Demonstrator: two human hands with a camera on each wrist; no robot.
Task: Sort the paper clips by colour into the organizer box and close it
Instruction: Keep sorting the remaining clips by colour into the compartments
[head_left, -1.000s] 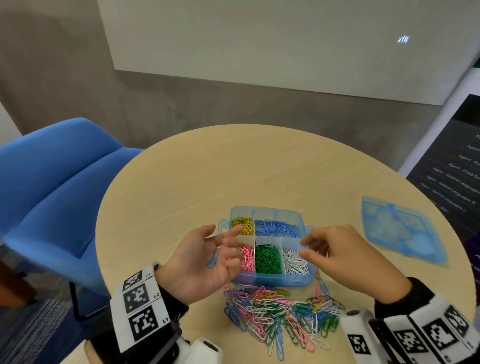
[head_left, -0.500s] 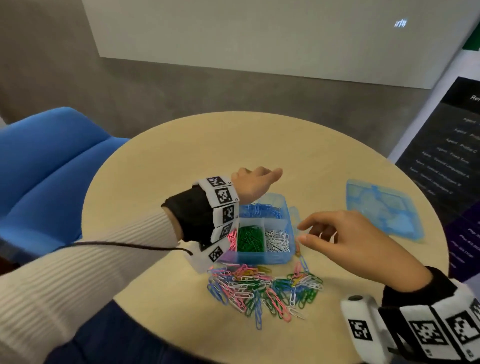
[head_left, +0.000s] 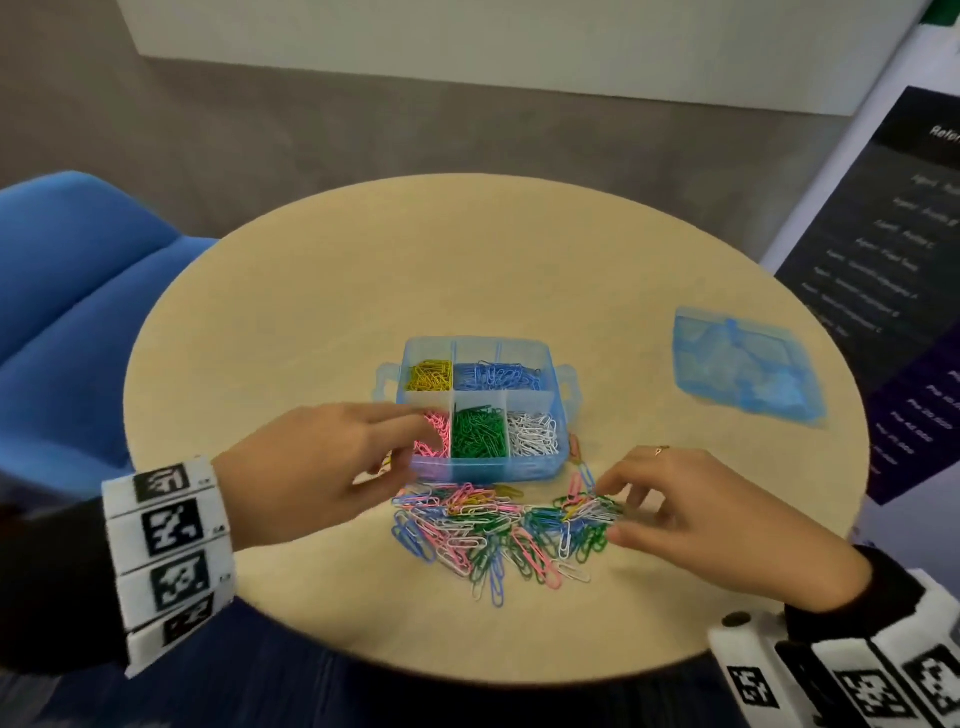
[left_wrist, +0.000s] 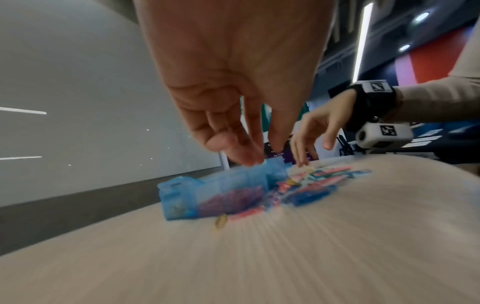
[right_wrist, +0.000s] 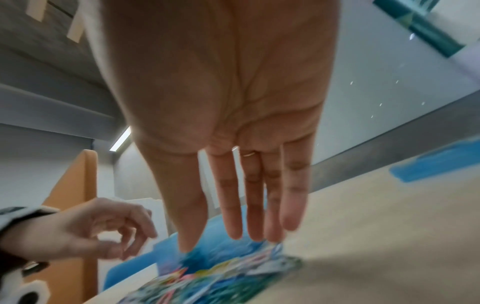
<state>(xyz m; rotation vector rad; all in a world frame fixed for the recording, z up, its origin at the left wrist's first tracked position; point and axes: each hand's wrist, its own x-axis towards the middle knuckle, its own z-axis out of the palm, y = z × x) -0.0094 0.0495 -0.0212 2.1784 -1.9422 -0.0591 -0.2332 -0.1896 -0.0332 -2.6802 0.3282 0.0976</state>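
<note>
Paper clips (head_left: 498, 530) blurred in wrist views | left hand (head_left: 311, 467) hides pink compartment

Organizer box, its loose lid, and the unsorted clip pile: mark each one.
organizer box (head_left: 519, 467), head view, near front wall.
lid (head_left: 748, 364), head view, middle of its top.
clip pile (head_left: 498, 525), head view, centre of the heap.

An open blue organizer box (head_left: 478, 415) holds 5 sorted colours, mixed paper clips (head_left: 498, 530) heaped at its 6 o'clock, lid (head_left: 743, 374) at 3 o'clock.
</note>
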